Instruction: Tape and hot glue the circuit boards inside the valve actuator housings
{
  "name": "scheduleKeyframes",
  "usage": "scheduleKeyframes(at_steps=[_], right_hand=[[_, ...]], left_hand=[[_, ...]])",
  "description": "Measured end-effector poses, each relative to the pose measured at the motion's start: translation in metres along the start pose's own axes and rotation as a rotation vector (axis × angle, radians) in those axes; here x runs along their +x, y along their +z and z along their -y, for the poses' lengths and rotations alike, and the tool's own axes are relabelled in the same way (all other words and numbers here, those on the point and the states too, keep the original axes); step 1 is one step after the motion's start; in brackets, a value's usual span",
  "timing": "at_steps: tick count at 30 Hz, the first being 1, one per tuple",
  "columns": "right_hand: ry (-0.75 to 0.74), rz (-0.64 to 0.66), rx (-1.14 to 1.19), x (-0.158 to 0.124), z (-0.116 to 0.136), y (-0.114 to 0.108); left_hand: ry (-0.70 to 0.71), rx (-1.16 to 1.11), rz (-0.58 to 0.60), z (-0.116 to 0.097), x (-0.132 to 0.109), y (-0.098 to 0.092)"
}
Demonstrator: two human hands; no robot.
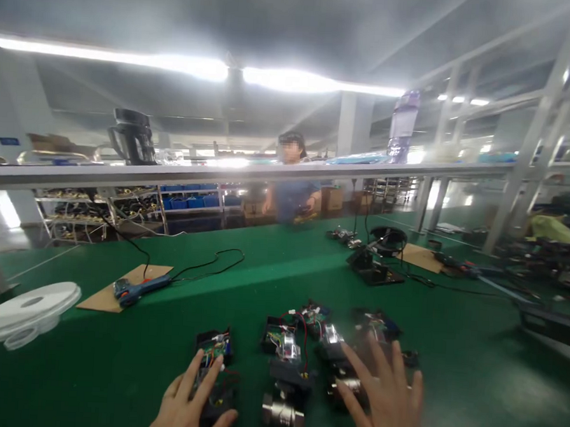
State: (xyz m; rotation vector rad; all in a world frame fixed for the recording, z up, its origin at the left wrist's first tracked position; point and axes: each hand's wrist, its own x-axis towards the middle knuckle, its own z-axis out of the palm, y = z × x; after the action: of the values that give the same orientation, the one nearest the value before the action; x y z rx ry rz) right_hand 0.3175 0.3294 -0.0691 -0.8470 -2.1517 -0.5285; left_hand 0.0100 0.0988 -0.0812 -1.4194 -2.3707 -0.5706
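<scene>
The person stands at a long green worktop (114, 370) with a cluster of small black units in front of them. Each is an open housing with a circuit board and coloured wires showing.

Their left hand (191, 403) lies on the leftmost unit (215, 349), fingers stretched over its top and thumb tucked against its near side, so it has a loose hold of the unit. Just right of it stands the middle unit (284, 366), with a shiny metal fitting (282, 417) at its near end.

The right hand (387, 400) is spread wide and flat, holding nothing, over the right-hand unit (337, 356). Motion blur hides whether it touches.

Further back on the left, a blue power screwdriver (138, 288) rests on a piece of cardboard (101, 299), its cable trailing away. A white reel (26, 308) sits near the left edge. A black fixture (375, 272) stands well beyond the units on the right. Across the worktop, behind a long rail (172, 174), a co-worker (293, 198) in blue holds something.
</scene>
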Motion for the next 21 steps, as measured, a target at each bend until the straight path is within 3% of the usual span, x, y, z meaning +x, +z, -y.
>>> scheduleKeyframes(at_steps=[5,12,17,21], right_hand=[[-0.013,0.082,0.018,0.005,-0.005,0.005],[-0.005,0.060,0.060,0.003,-0.018,0.017],[-0.009,0.055,0.067,-0.002,-0.052,0.019],[0.020,0.061,0.147,-0.007,-0.081,0.018]], left_hand=[[0.011,0.024,-0.127,-0.066,0.013,0.019],[0.044,0.058,-0.226,-0.112,0.022,0.040],[0.073,0.033,-0.300,-0.142,0.028,0.050],[0.032,-0.080,-0.325,-0.182,0.034,0.057]])
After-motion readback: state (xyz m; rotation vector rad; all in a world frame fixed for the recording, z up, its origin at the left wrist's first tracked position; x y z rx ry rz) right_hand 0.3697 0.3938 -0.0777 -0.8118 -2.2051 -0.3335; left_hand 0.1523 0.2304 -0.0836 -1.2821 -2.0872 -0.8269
